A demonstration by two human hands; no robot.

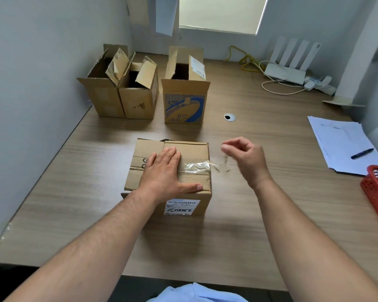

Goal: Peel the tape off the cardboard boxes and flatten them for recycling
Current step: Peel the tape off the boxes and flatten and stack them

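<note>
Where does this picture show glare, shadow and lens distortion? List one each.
All head view: glare glints on the tape; a soft shadow lies on the desk before the box; the wide lens tilts the walls outward.

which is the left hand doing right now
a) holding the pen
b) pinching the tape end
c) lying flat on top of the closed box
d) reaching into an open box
c: the left hand lies flat, fingers straight, on top of the closed box, while the right hand pinches the end of the clear tape pulled off to the side.
</note>
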